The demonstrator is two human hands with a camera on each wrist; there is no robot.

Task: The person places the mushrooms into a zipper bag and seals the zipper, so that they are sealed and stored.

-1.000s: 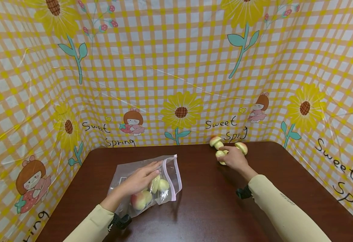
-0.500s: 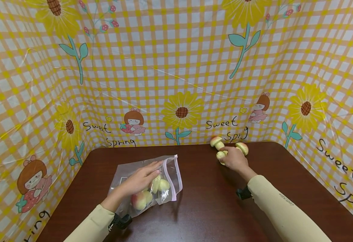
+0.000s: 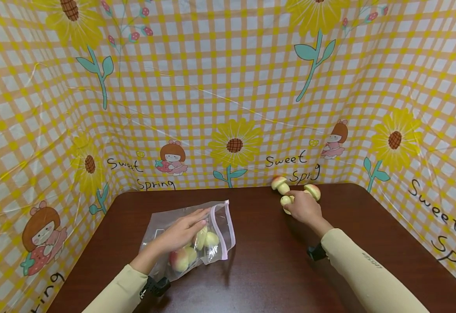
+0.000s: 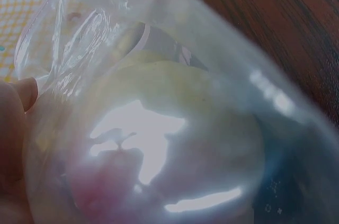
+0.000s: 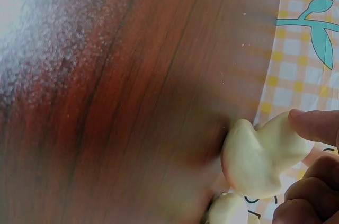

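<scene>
The right hand [image 3: 304, 207] sits over a cluster of toy mushrooms at the back of the table [image 3: 267, 269], its fingers [image 5: 312, 126] curled round one mushroom [image 5: 257, 155], thumb tip on the stem, the cap toward the table's middle; so the mushroom's long axis runs roughly from the backdrop [image 3: 228, 87] inward, across the fingers; a second mushroom [image 3: 279, 183] lies just beyond the hand toward the backdrop, a third [image 3: 312, 191] just beside it to the right, both apart from the grasp as far as the head view shows.

The left hand [image 3: 181, 232] lies flat on a clear bag [image 3: 222, 230], fingers straight, pressing it to the table; the bag is well left of the mushrooms, its pink-edged mouth turned toward them; inside it are several pale mushrooms [image 3: 189, 254], blurred through the plastic in the wrist view.

The right hand is by far the nearer to the loose mushrooms; the bag's mouth lies to its left and nearer the person.
</scene>
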